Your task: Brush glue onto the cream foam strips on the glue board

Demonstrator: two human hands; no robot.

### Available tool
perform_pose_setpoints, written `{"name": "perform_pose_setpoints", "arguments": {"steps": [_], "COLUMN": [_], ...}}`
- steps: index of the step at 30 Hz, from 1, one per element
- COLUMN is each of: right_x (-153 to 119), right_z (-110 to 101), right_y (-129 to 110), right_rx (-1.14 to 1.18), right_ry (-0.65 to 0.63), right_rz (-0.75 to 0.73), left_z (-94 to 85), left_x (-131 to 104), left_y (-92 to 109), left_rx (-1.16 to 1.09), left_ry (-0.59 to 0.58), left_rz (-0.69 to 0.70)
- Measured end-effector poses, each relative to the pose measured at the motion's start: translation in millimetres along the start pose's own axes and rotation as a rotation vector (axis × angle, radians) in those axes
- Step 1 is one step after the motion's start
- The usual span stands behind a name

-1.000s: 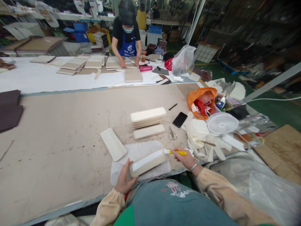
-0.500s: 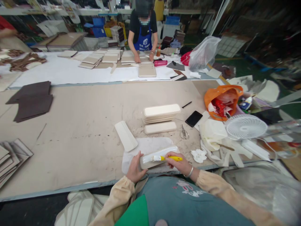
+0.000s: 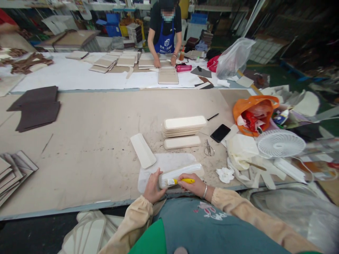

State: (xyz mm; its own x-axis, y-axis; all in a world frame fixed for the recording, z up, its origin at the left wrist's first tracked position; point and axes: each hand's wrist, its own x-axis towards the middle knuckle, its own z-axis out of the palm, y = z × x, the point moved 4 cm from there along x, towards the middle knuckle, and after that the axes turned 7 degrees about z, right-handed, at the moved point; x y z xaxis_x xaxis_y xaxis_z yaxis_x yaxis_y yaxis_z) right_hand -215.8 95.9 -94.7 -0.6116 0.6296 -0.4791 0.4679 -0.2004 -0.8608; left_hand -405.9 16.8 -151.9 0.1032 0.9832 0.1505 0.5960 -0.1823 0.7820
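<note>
My right hand grips a yellow-handled paintbrush, its white-coated bristles lying on a long pale panel. A glossy white coating covers much of the panel's top. My left hand holds the panel's left end, thumb along the near edge and a finger at the far corner. Beneath the panel lies a translucent white sheet. Another pale panel rests slantwise, overlapping the sheet's left edge. Beyond the sheet are a stack of rounded cream panels and a lower cream piece.
To the right lie scissors, a black phone, a black pen, crumpled tissue, a white fan and an orange bag. Dark brown sheets lie left. A co-worker stands at the opposite table.
The brush in my right hand has moved left and slightly nearer me along the panel. My left hand stays at the panel's end. The whole view has shifted slightly.
</note>
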Motion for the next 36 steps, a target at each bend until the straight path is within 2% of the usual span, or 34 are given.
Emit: {"name": "perform_pose_setpoints", "arguments": {"steps": [6,12,18,26,31,34,36], "right_x": [-19.8,-45.3,-64.1,-77.0,-83.0,-87.0,-86.1], "right_z": [-34.4,-74.2,-106.2,-125.3,-124.4,-121.2,-126.2], "right_y": [15.4,39.3,45.0,48.4,52.1,47.4,41.5], "right_rx": [-0.053,-0.005,-0.086,-0.09,-0.046,-0.001,0.009], "right_ry": [0.106,0.241,0.355,0.424,0.475,0.512,0.591], "right_rz": [0.009,0.075,0.077,0.07,0.063,0.079,0.106], "left_z": [-0.7,-0.1,0.4,-0.2,0.3,-6.5,-16.1], "left_x": [1.3,2.4,2.5,3.6,-2.5,-2.7,8.8], "left_y": [-0.3,0.0,0.2,0.1,1.1,5.5,1.2], "left_rx": [0.009,0.066,0.069,0.092,0.098,0.118,0.176], "left_ry": [-0.025,-0.013,-0.015,-0.012,-0.015,0.023,0.082], "left_rz": [-0.019,-0.006,-0.003,-0.009,-0.034,-0.029,-0.102]}}
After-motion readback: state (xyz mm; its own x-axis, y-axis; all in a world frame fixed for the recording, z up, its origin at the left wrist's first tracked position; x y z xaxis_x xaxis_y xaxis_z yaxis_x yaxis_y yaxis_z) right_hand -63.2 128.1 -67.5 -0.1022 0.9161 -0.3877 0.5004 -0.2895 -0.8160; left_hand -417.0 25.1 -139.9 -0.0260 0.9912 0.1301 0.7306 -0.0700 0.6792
